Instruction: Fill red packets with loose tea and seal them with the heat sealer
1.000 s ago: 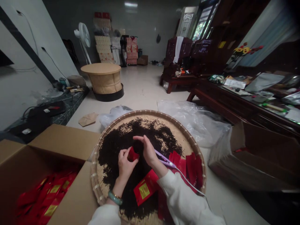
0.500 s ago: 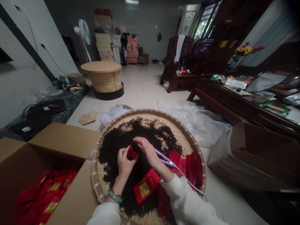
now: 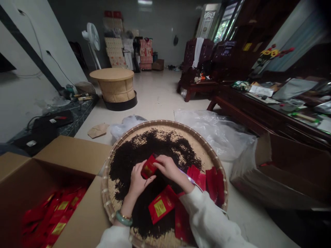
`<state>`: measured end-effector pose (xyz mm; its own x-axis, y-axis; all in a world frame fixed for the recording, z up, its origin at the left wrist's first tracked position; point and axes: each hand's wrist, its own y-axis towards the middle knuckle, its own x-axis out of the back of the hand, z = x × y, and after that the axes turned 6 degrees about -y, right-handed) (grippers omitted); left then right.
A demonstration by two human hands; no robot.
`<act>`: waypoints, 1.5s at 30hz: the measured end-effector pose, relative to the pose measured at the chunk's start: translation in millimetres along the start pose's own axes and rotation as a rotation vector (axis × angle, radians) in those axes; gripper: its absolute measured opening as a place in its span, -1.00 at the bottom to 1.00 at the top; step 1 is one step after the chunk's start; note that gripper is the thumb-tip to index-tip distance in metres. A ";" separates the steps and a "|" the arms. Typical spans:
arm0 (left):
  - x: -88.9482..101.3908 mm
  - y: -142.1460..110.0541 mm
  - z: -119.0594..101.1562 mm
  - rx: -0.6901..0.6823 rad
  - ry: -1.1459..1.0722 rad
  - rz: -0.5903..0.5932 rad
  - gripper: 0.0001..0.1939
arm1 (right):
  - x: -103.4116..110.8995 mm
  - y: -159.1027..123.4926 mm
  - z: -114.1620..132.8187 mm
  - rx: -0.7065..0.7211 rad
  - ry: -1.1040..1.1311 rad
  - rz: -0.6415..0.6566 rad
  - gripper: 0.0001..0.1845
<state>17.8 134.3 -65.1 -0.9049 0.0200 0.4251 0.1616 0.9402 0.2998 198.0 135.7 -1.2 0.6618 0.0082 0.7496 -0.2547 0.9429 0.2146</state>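
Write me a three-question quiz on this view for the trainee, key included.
1. True or false: the left hand is holding nothing.
2. What is spread across the tray?
a) white rice
b) dark shreds
c) green beans
3. What holds the packet heap on the left, beside the tray?

Key:
1. False: it holds a red packet, with the right hand at the packet's edge.
2. b
3. An open carton.
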 end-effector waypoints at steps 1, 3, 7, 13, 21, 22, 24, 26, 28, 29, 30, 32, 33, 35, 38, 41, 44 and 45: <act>4.6 0.8 -0.7 0.084 -0.093 0.076 -0.36 | 4.9 1.0 -5.4 0.001 0.074 -0.012 -0.79; 12.1 0.9 -1.2 0.280 -0.308 0.241 -0.50 | 13.6 1.4 -13.9 -0.036 0.221 -0.022 -0.74; 17.8 -4.3 -2.9 0.470 -0.493 0.400 -0.74 | 19.8 0.3 -22.3 -0.150 0.438 -0.010 -0.71; 22.7 -7.6 -10.5 0.420 -0.475 0.374 -0.78 | 15.4 0.7 -24.4 -0.103 0.364 -0.017 -0.67; 12.1 -10.1 -23.9 0.671 -0.687 0.469 -0.49 | 3.1 -2.6 -8.1 0.084 0.266 0.093 -0.60; 9.9 -11.7 -24.0 0.682 -0.675 0.463 -0.53 | 2.4 -2.4 -9.1 0.081 0.258 0.082 -0.59; 7.9 -14.4 -22.9 0.697 -0.663 0.458 -0.58 | 2.8 -2.0 -13.5 0.077 0.226 0.034 -0.57; 9.3 -15.1 -20.5 0.720 -0.658 0.438 -0.59 | 4.5 -2.7 -18.7 0.059 0.199 -0.021 -0.54; 12.8 -13.8 -18.1 0.725 -0.674 0.365 -0.58 | 5.7 -6.0 -21.2 0.017 0.196 -0.042 -0.53; 14.5 -12.6 -17.3 0.718 -0.692 0.312 -0.56 | 5.6 -8.6 -20.6 -0.001 0.196 -0.033 -0.54; 15.8 -11.5 -16.9 0.706 -0.713 0.260 -0.54 | 4.8 -11.5 -18.9 -0.014 0.196 -0.023 -0.57; 16.3 -9.9 -17.9 0.678 -0.747 0.187 -0.50 | 1.3 -17.4 -12.8 -0.035 0.223 -0.053 -0.68; 15.5 -9.6 -19.3 0.667 -0.754 0.174 -0.48 | -1.3 -19.6 -9.0 -0.047 0.257 -0.098 -0.70; 12.5 -10.0 -23.6 0.650 -0.744 0.193 -0.49 | -7.1 -21.6 -2.0 -0.079 0.348 -0.187 -0.52; 8.5 -10.5 -31.7 0.633 -0.691 0.282 -0.51 | -13.9 -19.5 3.0 -0.164 0.470 -0.136 -0.57; 9.0 -7.2 -40.1 0.583 -0.692 0.266 -0.44 | -14.7 -17.5 1.9 -0.275 0.518 -0.068 -0.74; 11.4 -1.4 -47.6 0.532 -0.694 0.175 -0.50 | -11.7 -18.4 -0.5 -0.287 0.522 -0.023 -0.73; 11.7 0.1 -49.5 0.525 -0.673 0.158 -0.56 | -10.8 -19.0 -1.2 -0.286 0.533 -0.005 -0.71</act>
<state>26.7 117.8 -17.9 -0.9545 0.2049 -0.2164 0.2528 0.9413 -0.2236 196.5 118.0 -14.1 0.9436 0.0990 0.3160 -0.0994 0.9949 -0.0150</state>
